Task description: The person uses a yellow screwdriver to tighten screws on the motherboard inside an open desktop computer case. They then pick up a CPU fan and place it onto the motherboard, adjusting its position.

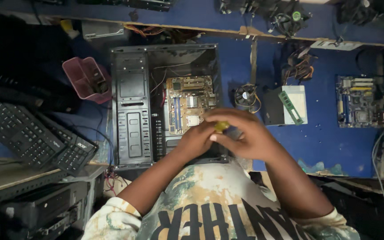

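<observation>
While our left hand and right hand pinch a small yellow thing together over the open computer case, they hide part of its circuit board. We count two keyboards, one pink bin, one fan, and one more board.

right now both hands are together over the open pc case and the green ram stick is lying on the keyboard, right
Not quite. The head view shows the left hand and right hand together over the open case, but the green RAM stick lies on a white box to the right of the case, not on the keyboard, which is on the left.
</observation>
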